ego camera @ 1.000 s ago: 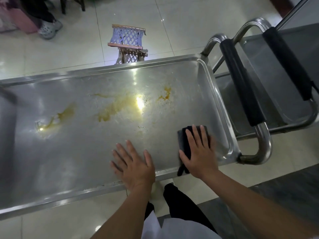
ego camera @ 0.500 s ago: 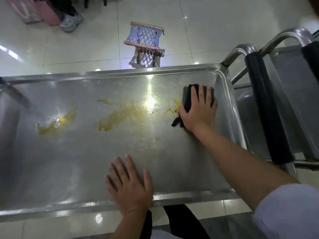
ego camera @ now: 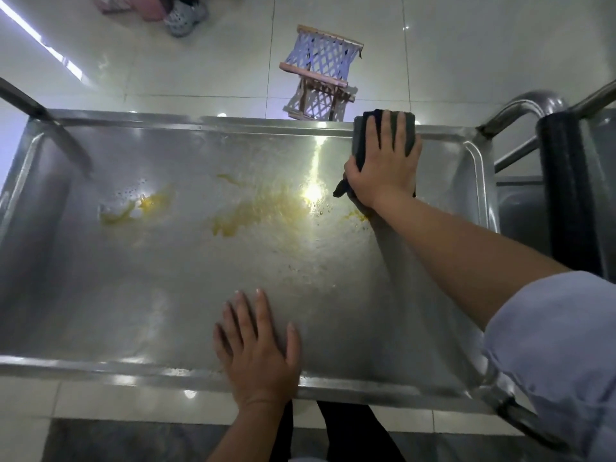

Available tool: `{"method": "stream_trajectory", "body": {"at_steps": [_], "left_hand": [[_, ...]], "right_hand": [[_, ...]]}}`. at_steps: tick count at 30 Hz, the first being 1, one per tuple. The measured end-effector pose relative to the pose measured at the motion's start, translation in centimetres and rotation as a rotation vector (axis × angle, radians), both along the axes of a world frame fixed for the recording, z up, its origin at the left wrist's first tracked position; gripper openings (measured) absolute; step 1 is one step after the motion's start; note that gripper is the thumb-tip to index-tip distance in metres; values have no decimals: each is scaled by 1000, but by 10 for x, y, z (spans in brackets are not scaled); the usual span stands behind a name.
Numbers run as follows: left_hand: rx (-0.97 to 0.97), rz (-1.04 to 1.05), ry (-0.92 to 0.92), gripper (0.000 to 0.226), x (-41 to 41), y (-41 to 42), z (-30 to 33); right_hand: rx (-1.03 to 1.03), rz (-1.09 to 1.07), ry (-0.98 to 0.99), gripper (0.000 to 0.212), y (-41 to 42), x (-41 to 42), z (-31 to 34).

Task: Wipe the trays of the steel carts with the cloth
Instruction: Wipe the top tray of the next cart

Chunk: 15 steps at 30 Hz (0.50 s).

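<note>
Head view: right hand [ego camera: 383,168] presses dark cloth [ego camera: 363,138] flat at tray's [ego camera: 100,295] far rim, left hand [ego camera: 256,355] flat & empty. Cloth may slip over the edge; yellow spots [ego camera: 260,211] could smear.

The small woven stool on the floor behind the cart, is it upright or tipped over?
Tipped over: the stool lies on its side, its woven seat facing sideways.
</note>
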<state>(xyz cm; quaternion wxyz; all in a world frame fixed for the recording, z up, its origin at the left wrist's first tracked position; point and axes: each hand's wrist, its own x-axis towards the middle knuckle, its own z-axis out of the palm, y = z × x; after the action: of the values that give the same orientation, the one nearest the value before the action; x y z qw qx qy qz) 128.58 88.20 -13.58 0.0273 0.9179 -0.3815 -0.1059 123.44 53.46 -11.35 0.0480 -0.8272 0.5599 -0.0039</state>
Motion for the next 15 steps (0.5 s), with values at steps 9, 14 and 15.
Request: {"method": "stream_trajectory", "body": {"at_steps": [9,14,15], "left_hand": [[-19,22,18,78,1,-4,0],[-11,9,33,79,0,-2,0],[-11,6,35,79,0,-2,0]], "right_hand": [[9,82,-98,74,90,-18,-4],[23,82,-126,74,145,-36,-6],[19,83,-134,73,157,-40,-8]]}}
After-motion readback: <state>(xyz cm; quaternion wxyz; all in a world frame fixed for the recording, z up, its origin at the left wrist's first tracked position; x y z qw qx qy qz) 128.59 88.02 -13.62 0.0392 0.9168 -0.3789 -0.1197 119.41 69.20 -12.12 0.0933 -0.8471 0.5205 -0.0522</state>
